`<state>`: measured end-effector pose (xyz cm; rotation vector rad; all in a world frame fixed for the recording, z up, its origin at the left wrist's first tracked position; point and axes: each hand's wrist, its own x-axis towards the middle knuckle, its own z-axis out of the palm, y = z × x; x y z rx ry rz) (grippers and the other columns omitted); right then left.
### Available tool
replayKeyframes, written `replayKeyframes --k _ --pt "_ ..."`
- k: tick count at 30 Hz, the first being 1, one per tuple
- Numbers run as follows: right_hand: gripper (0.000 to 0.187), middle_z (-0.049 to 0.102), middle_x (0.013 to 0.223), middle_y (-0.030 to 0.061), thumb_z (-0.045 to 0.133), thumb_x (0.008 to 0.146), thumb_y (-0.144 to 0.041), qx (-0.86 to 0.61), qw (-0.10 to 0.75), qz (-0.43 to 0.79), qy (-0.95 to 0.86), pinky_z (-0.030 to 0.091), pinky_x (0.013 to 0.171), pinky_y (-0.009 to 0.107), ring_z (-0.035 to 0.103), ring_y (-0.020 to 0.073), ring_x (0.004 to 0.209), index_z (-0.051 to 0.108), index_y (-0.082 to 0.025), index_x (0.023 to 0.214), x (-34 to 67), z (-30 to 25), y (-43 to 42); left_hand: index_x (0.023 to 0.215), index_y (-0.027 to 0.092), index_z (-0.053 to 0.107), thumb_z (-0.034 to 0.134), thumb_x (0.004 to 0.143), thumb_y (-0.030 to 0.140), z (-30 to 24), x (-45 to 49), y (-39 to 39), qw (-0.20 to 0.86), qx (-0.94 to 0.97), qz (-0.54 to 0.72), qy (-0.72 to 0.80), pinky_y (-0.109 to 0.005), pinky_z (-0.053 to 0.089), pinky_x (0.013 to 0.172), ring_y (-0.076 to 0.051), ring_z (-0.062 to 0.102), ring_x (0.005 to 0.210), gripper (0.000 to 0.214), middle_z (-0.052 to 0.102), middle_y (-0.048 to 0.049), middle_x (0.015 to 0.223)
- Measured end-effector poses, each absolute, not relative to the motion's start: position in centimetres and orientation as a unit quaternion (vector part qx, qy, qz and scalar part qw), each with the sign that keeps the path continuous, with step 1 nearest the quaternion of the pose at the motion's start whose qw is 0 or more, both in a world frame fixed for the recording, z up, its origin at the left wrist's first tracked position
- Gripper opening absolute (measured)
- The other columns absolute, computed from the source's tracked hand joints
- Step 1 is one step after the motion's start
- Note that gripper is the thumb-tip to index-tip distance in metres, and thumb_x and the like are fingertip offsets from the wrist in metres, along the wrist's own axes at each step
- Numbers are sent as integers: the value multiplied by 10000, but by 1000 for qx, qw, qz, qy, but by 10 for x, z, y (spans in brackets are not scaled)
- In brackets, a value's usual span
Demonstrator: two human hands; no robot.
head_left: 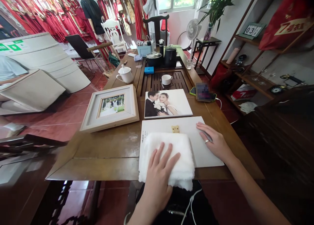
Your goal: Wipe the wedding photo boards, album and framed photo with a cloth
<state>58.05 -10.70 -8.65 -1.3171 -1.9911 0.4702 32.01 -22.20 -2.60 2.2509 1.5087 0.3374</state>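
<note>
The white towel (183,159) lies low in the middle of the frame, folded and fluffy. It sits on the lower left part of a flat white board (159,125) and hangs a little over the near edge of the bench (108,149).

Your left hand (158,179) is open and lies flat on the towel with the fingers spread. It presses down and does not grab. Your right hand (213,141) is open too. It lies flat on the right side of the board, just beside the towel, with 1 ring showing.

This looks like the wiping step: 1 hand on the cloth, 1 hand keeping the board from sliding. A wipe from here calls for a flat palm and a firm right hand. Mind the small yellow thing (175,129) on the board, just above the towel.

Higher in the frame lie 2 pictures: a bare photo print (168,103) touching the board's far edge, and a framed photo (110,108) to its left. A phone (204,92) lies to the right of the print. A white cup (166,79) stands behind the print.
</note>
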Motion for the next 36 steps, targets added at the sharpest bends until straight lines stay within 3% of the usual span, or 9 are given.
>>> replayKeyframes --k 15,25,36 --pt "302 614 1309 67 463 937 -292 -507 358 192 -761 451 1069 463 556 243 1244 614 -255 1195 579 -82 -109 1376 262 441 515 601 -29 -23 347 -153 160 781 141 586 -530 215 1177 -297 130 1473 831 280 -18 1573" --pt "300 609 1315 88 466 937 -286 -508 354 189 -762 444 1075 451 551 240 1251 612 -231 1193 579 -82 -108 1406 213 418 661 704 81 -22 376 -136 134 785 128 592 -586 195 1165 -416 103 1451 755 279 -89 1569" --pt "304 616 1308 73 459 938 -302 -509 352 192 -762 442 1073 469 547 247 1254 621 -255 1191 580 -81 -108 1453 241 344 546 587 -33 -27 363 -189 156 826 106 532 -582 236 1162 -367 10 1471 930 180 -44 1603"
